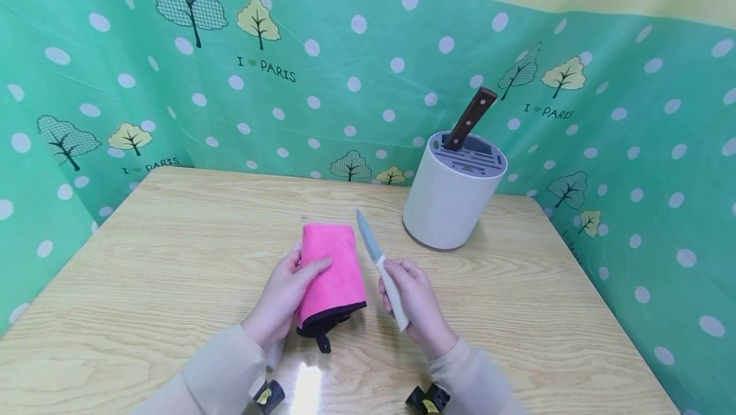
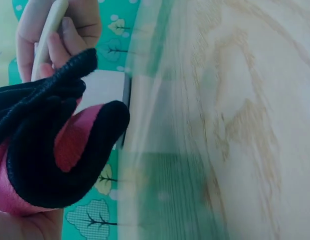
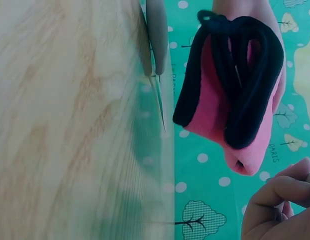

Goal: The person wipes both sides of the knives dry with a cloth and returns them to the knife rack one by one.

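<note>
My left hand (image 1: 285,294) grips a folded pink cloth (image 1: 332,265) with black trim and a small black loop, held above the wooden table. To its right, my right hand (image 1: 415,297) holds a knife (image 1: 392,290) by its white handle, the bare blade pointing up and away, apart from the cloth. In the left wrist view the cloth's folded layers (image 2: 50,165) show end-on, with the knife's pale handle (image 2: 47,37) in the right hand behind. A second knife (image 3: 156,40) lies on the table, mostly hidden beneath my left hand in the head view.
A white round knife block (image 1: 451,201) with a slotted grey top stands at the back right; one dark-handled knife (image 1: 471,118) sticks out of it. Green dotted curtain (image 1: 345,64) hangs behind the wooden table (image 1: 201,230) and along its sides.
</note>
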The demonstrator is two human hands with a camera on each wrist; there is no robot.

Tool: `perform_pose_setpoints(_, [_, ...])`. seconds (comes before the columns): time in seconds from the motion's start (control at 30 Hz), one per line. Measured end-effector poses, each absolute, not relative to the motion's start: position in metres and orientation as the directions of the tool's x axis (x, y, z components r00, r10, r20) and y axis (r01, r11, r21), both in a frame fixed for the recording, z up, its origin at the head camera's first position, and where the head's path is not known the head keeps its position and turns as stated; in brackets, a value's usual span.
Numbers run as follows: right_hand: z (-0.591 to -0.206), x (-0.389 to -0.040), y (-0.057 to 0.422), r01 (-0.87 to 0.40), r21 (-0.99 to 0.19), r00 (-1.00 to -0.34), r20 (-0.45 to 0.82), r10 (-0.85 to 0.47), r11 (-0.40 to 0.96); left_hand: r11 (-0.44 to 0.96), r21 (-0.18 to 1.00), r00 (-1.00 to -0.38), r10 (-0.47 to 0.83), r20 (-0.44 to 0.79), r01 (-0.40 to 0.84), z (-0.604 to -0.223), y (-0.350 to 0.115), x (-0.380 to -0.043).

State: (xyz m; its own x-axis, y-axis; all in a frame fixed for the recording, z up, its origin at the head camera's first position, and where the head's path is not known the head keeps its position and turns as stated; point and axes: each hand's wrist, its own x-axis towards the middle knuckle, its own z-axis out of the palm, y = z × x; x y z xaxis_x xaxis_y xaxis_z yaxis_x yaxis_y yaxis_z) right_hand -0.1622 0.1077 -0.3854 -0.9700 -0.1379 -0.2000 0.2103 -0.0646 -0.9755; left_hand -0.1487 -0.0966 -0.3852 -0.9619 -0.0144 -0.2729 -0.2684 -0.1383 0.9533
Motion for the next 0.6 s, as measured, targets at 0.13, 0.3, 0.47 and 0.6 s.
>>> perform_pose_setpoints(0.13, [-0.387,-0.163,0.103,0.200,-0.978,-0.973,-0.191,-0.128,-0.066,-0.127,0.958,-0.965,-0.022,-0.262,-0.257,-0.384,-0.095,-0.149])
perform_pose_setpoints(0.3, [-0.388,-0.164,0.096,0.174,-0.983,-0.980,-0.167,-0.106,-0.064,-0.126,0.966,-0.972,-0.032,-0.232,-0.226,-0.381,-0.092,-0.149])
perform_pose_setpoints(0.47, [-0.389,-0.164,0.089,0.159,-0.984,-0.983,-0.151,-0.104,-0.076,-0.094,0.976,-0.979,-0.034,-0.201,-0.197,-0.377,-0.089,-0.146])
perform_pose_setpoints(0.6, [-0.389,-0.162,0.085,0.140,-0.987,-0.987,-0.133,-0.095,-0.079,-0.072,0.983,-0.984,-0.031,-0.174,-0.171,-0.375,-0.086,-0.146])
